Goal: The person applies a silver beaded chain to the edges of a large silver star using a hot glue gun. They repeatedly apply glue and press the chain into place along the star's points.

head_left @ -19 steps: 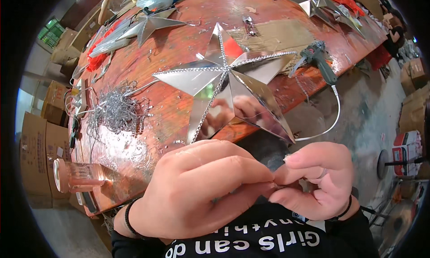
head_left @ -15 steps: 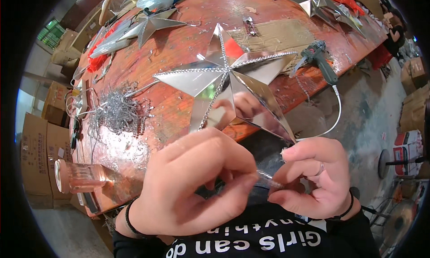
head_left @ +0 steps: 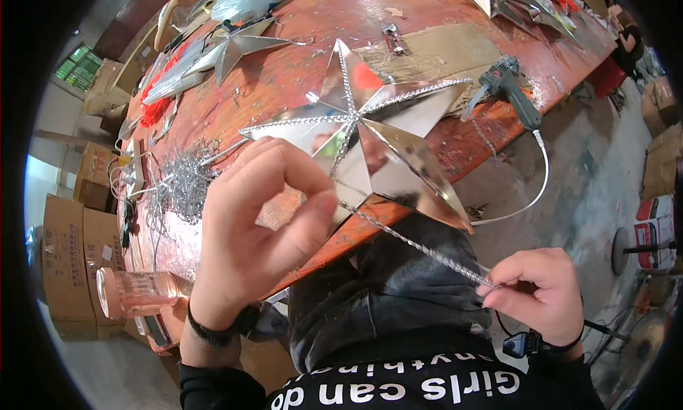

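A length of silver braided trim is stretched slantwise between my two hands, over my lap and the table's near edge. My left hand is closed in a pinch on its upper end, in front of a shiny silver star. The lower end sits between the thumb and fingers of my right hand, off to the right over my lap. Silver trim runs along several ridges of the star; the ridge pointing to the lower right shows none. My left hand hides part of the star's lower left.
A green glue gun with a white cord lies right of the star. Tangled silver trim and a pink-lidded cup are on the left. Beyond are flat cardboard, another star and more stars at the far right.
My hands have moved apart, the left one up and left, the right one right and slightly down. The trim between them now shows as a long, straight strand.
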Demonstrator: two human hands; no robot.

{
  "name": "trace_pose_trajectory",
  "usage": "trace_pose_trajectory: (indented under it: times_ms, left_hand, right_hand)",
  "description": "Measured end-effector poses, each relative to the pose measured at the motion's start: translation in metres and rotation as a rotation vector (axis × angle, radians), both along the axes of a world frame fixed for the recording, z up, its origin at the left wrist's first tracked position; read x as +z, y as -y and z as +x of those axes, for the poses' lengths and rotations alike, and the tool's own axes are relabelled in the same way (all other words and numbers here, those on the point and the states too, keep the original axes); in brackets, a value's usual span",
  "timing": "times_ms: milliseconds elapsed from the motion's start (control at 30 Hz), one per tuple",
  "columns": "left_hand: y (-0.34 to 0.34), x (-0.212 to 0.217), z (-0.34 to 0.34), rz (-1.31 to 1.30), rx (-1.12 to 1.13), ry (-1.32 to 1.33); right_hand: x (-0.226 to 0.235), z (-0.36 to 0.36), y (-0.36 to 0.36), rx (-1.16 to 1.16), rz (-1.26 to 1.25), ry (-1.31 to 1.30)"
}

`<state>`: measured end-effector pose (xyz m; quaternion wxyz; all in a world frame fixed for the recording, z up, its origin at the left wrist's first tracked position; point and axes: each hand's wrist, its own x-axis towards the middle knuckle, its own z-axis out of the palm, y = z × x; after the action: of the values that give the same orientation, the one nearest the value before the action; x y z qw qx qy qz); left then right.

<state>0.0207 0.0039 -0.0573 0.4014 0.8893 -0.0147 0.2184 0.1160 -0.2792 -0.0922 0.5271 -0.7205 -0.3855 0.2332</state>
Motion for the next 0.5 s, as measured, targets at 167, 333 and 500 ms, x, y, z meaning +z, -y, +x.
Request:
trace_pose_trajectory:
  times_ms: [167,333,500]
  left_hand:
    - [0.005,-0.029,0.004,-0.231,0.157,0.041]
    - [0.027,-0.031,0.009,-0.483,0.158,0.051]
    - [0.033,-0.037,0.011,-0.425,0.157,0.099]
  right_hand:
    - [0.001,0.017,0.009,0.008,-0.046,-0.05]
    - [-0.006,0.025,0.015,-0.202,0.039,-0.288]
    - [-0.004,0.048,0.019,-0.049,-0.056,-0.069]
